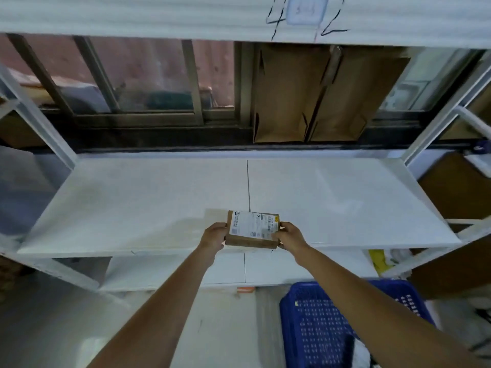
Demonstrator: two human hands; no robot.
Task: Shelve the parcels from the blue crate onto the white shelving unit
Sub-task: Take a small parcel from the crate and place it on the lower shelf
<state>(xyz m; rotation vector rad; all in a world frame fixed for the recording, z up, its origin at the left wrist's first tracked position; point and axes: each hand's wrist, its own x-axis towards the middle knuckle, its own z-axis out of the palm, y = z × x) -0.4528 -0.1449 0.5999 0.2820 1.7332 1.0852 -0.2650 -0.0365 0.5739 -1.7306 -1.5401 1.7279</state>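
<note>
**Parcel held at the front edge of the middle shelf**

The parcel (pixel 252 229), a flat brown cardboard box with a white shipping label on top, is at the front edge of the middle shelf board (pixel 132 203) of the white shelving unit (pixel 39 120), about midway along it. Whether its underside touches the board cannot be told. The left hand (pixel 214 236) grips the parcel's left end with curled fingers; the right hand (pixel 288 235) grips the right end, thumb on the top face.

The blue crate (pixel 332 322) stands on the floor below and to the right, under the right forearm. Its perforated walls are visible; a white item lies at its near end, partly hidden.

The shelf board is bare on both sides of the parcel and back to the rear edge. A thin dark seam (pixel 248 181) runs from the rear edge toward the parcel.

Two brown paper bags (pixel 318 94) stand behind the rear edge, against a window frame (pixel 132 75). The upper shelf's front edge carries a handwritten mark and a small white tag (pixel 307 9).
</note>
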